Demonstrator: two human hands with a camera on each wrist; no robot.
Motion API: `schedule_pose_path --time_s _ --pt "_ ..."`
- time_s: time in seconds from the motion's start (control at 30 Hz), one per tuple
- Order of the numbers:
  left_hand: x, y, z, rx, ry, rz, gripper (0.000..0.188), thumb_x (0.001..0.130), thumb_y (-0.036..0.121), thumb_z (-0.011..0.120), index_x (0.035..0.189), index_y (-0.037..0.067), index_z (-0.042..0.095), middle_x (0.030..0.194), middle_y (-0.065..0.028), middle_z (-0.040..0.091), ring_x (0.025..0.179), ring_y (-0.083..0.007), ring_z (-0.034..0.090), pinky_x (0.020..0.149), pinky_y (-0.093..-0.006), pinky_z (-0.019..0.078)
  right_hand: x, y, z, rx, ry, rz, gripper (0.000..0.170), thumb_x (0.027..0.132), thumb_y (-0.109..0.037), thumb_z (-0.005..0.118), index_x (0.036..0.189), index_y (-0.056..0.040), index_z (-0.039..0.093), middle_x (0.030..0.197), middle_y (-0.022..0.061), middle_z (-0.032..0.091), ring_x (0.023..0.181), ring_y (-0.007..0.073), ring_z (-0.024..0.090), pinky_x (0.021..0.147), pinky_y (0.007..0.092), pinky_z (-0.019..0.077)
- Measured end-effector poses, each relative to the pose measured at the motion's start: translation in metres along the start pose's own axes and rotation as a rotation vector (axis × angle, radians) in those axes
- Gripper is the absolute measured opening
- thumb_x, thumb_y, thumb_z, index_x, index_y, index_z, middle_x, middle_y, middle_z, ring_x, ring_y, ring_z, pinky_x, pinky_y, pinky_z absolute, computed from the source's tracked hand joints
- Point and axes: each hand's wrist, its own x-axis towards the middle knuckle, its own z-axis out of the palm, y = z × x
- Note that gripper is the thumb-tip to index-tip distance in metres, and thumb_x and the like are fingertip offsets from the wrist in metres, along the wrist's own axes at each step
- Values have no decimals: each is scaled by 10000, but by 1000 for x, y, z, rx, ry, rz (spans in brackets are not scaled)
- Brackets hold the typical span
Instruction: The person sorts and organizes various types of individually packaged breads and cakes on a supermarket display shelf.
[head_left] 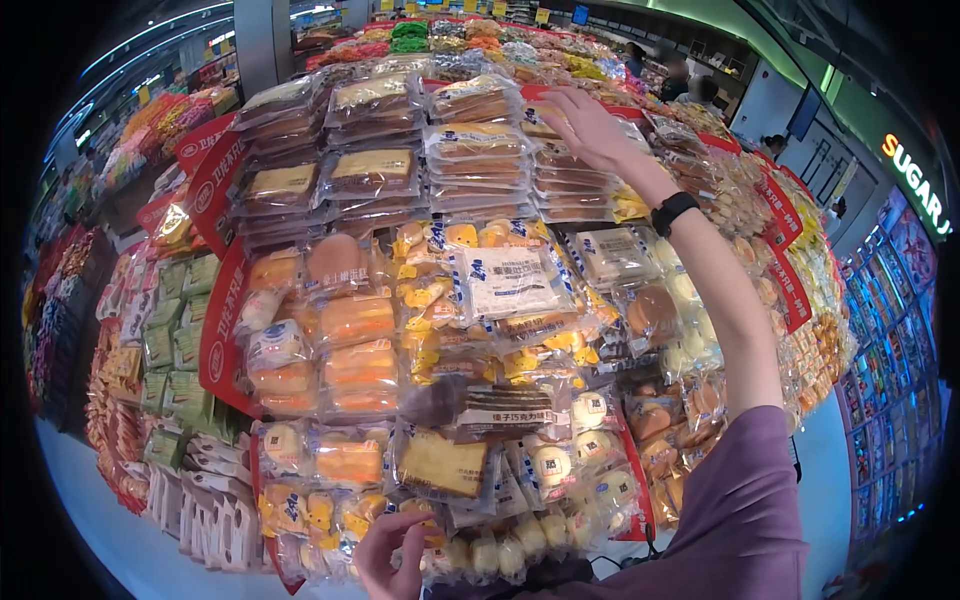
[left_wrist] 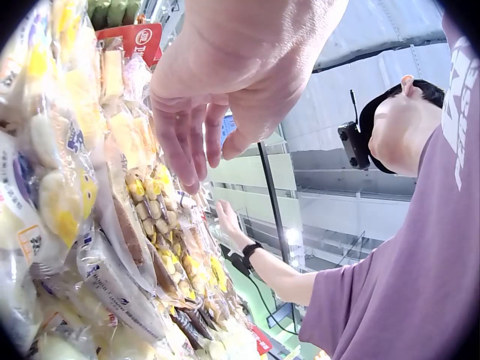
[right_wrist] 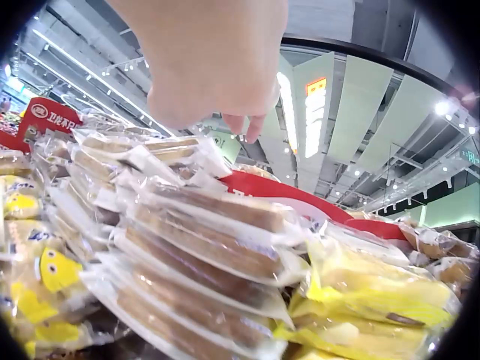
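My right hand (head_left: 590, 130), with a black band on its wrist, reaches to the back of the display, its fingers extended over a stack of clear-wrapped brown cake slices (head_left: 572, 188). In the right wrist view the back of that hand hangs above the layered cake packs (right_wrist: 199, 259), next to yellow-wrapped packs (right_wrist: 367, 289). My left hand (head_left: 393, 553) hovers at the front edge of the display, fingers loosely bent and nothing held. Nearest to it are a wrapped yellow cake (head_left: 442, 462) and small round wrapped buns (head_left: 510, 553).
Red printed divider strips (head_left: 222, 330) stand between the sections. A white-labelled pack (head_left: 512, 280) lies on top in the middle, with orange-coloured wrapped cakes (head_left: 358, 318) to its left. Green packets (head_left: 178, 335) fill a neighbouring section at left. A grey pillar (head_left: 263, 45) rises behind.
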Motion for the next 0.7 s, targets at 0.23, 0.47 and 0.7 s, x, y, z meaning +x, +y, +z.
schedule_pose_path --time_s 0.23,0.47,0.7 --pt "1 8 -5 -34 -59 1 169 987 53 566 1111 -34 638 1002 -126 708 829 -171 691 700 -274 552 80 -5 49 -120 5 -181 503 1004 -395 504 1424 -122 459 1411 208 472 1281 400 475 1055 462 423" --pt "2 10 -24 -42 -37 -35 179 986 57 590 1137 -19 653 1055 -100 716 856 -122 675 728 -247 532 88 -35 57 -260 -180 49 564 980 -469 524 1445 -159 449 1193 234 604 1154 413 564 950 481 488" --pt "4 8 -38 -75 -75 -83 177 989 64 589 1136 -19 642 1098 -101 712 874 -119 672 737 -242 534 108 -53 31 -198 -442 263 572 996 -514 456 1416 -128 498 1292 228 565 1230 403 534 1000 524 450"
